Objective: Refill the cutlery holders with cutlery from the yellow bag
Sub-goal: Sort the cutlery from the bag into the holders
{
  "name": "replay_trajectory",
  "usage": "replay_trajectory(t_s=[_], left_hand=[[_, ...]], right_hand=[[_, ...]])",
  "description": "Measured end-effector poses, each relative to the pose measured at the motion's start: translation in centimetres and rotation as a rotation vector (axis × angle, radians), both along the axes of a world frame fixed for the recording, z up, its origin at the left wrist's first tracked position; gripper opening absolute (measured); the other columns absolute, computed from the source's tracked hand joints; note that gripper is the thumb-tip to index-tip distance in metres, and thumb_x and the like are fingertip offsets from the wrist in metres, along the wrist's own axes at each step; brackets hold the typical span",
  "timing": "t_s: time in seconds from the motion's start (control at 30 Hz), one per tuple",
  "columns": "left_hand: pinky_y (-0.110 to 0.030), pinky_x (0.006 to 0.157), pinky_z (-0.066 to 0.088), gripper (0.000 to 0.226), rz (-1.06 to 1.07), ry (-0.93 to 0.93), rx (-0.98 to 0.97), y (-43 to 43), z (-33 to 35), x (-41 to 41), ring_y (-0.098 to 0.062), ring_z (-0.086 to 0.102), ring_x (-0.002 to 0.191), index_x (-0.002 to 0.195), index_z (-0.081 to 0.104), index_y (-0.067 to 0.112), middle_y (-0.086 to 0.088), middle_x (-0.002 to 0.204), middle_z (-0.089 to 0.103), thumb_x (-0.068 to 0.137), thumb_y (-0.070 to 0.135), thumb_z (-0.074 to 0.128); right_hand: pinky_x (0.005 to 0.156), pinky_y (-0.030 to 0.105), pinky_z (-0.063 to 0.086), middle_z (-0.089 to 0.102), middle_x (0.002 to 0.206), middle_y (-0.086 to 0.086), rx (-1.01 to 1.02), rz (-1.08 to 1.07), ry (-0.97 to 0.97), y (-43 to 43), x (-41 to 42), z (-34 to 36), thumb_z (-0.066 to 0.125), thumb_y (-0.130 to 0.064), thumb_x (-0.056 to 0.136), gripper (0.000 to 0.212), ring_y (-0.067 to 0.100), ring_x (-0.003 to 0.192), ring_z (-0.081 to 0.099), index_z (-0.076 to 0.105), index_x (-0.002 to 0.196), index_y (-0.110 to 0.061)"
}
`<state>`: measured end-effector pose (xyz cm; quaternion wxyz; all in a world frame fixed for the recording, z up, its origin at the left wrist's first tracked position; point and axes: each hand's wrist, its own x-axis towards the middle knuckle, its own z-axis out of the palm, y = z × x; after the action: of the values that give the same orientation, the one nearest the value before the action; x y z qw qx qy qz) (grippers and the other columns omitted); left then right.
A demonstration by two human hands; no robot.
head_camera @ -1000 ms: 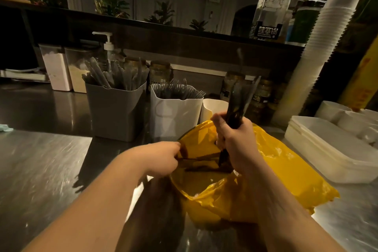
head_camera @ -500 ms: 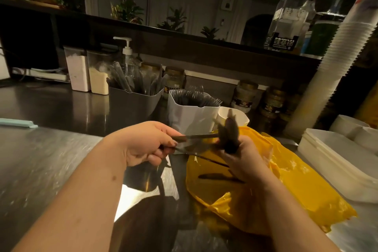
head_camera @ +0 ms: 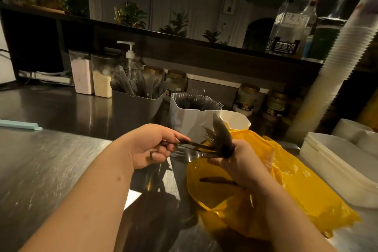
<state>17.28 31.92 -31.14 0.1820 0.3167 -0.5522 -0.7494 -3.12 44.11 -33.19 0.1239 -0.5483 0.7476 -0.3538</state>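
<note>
- Fingers (head_camera: 161, 155) of left hand (head_camera: 149, 145) are curled, pinching the thin handles of a few dark plastic forks (head_camera: 192, 145), which run sideways toward the other hand.
- Right hand (head_camera: 245, 163) fingers are wrapped round a bundle of dark plastic cutlery (head_camera: 222, 137), fanned out, ends pointing up and away.
- Right hand is held over the mouth of the crumpled yellow plastic bag (head_camera: 302, 182); left hand is just left of it, above the stainless steel bench (head_camera: 51, 159).
- Yellow bag lies near the bench's right edge, mouth open leftward, with one dark piece (head_camera: 216, 180) lying inside.
- White plastic cutlery holder (head_camera: 190, 122) is just behind the hands toward the far edge, packed with forks, tines up.
- Grey plastic holder (head_camera: 133, 106) stands just left of it, filled with wrapped cutlery.
- Small cream cup (head_camera: 237, 120) stands just right of the white holder.
- Tall stack of white disposable cups (head_camera: 337, 67) leans at the far right corner.
- White lidded boxes (head_camera: 335, 161) sit at the right edge.
</note>
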Motion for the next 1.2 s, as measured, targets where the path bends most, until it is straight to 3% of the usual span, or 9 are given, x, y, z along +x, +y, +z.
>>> replay_trajectory(t_s=[0.1,0.2,0.33,0.43,0.53,0.7,0.9,1.1,1.2], left_hand=[[-0.014,0.036,0.036,0.029,-0.025,0.045,0.079,-0.4,-0.2,-0.1,-0.008,0.041,0.044,0.111,0.072,-0.005,-0.012,0.071,0.054,0.099,0.003,0.048],[-0.017,0.046,0.049,0.03,-0.015,0.142,0.149,-0.8,-0.5,-0.2,-0.013,0.053,0.054,0.104,0.069,0.001,-0.012,0.072,0.06,0.095,0.029,0.062],[-0.028,0.056,0.054,0.043,-0.023,0.443,0.211,-0.3,-0.4,-0.6,-0.019,0.057,0.068,0.111,0.074,0.005,-0.012,0.082,0.061,0.099,0.038,0.049],[-0.034,0.072,0.057,0.029,0.089,0.358,-0.097,2.2,-0.5,-2.8,-0.025,0.067,0.08,0.123,0.066,0.014,-0.013,0.094,0.068,0.098,0.012,0.052],[-0.037,0.09,0.059,0.021,0.187,0.238,-0.424,4.4,-1.1,-5.2,-0.02,0.071,0.103,0.114,0.071,0.025,-0.001,0.106,0.075,0.095,0.018,0.067],[-0.026,0.083,0.06,0.007,0.463,0.254,-0.577,5.6,-1.7,-6.4,-0.005,0.072,0.089,0.095,0.071,0.024,0.008,0.087,0.075,0.091,0.019,0.074],[-0.027,0.078,0.058,0.009,0.764,0.269,-0.688,2.7,1.4,-4.3,0.0,0.069,0.084,0.084,0.068,0.032,0.013,0.082,0.073,0.089,0.027,0.074],[-0.024,0.076,0.061,0.013,1.052,0.382,-0.895,-1.3,8.6,-0.1,0.002,0.071,0.085,0.087,0.065,0.035,0.013,0.09,0.072,0.089,0.029,0.076],[-0.03,0.078,0.062,0.008,1.082,0.263,-0.993,-3.5,9.6,1.6,-0.003,0.072,0.088,0.092,0.068,0.032,0.011,0.093,0.073,0.089,0.033,0.075]], right_hand=[[0.055,0.013,0.041,0.062,0.07,-0.01,-0.053,-0.038,0.033,0.1,-0.2,-0.1,0.074,-0.032,0.088,0.006,0.009,0.064,0.058,0.071,0.088,-0.027],[0.053,0.016,0.039,0.056,0.062,-0.008,-0.057,-0.05,0.059,0.2,-0.3,-0.1,0.069,-0.031,0.092,0.018,0.009,0.058,0.053,0.063,0.076,-0.029],[0.05,0.026,0.04,0.053,0.062,0.002,-0.148,-0.117,-0.263,0.4,-0.1,0.9,0.066,-0.031,0.094,0.018,0.015,0.057,0.047,0.069,0.083,-0.017],[0.044,0.027,0.034,0.05,0.058,0.003,-0.122,-0.084,-0.621,0.9,0.6,1.8,0.067,-0.033,0.092,0.023,0.014,0.049,0.04,0.072,0.091,-0.01],[0.045,0.027,0.028,0.045,0.055,0.003,-0.077,-0.003,-0.701,0.6,1.5,1.6,0.07,-0.046,0.08,0.044,0.012,0.046,0.034,0.07,0.091,-0.003],[0.044,0.024,0.032,0.047,0.055,0.003,-0.095,-0.022,-0.694,0.2,1.8,0.7,0.073,-0.051,0.069,0.056,0.011,0.045,0.037,0.071,0.095,-0.001],[0.044,0.026,0.032,0.041,0.055,-0.001,-0.196,-0.006,-0.838,0.0,1.7,0.3,0.072,-0.037,0.087,0.035,0.012,0.046,0.033,0.064,0.098,-0.005],[0.047,0.028,0.029,0.038,0.057,0.003,-0.263,0.092,-0.859,0.3,2.5,0.5,0.066,-0.043,0.081,0.04,0.016,0.05,0.029,0.056,0.086,-0.005],[0.047,0.026,0.031,0.039,0.057,0.003,-0.24,0.087,-0.82,0.2,2.6,0.4,0.065,-0.044,0.082,0.039,0.015,0.049,0.031,0.056,0.082,-0.006]])
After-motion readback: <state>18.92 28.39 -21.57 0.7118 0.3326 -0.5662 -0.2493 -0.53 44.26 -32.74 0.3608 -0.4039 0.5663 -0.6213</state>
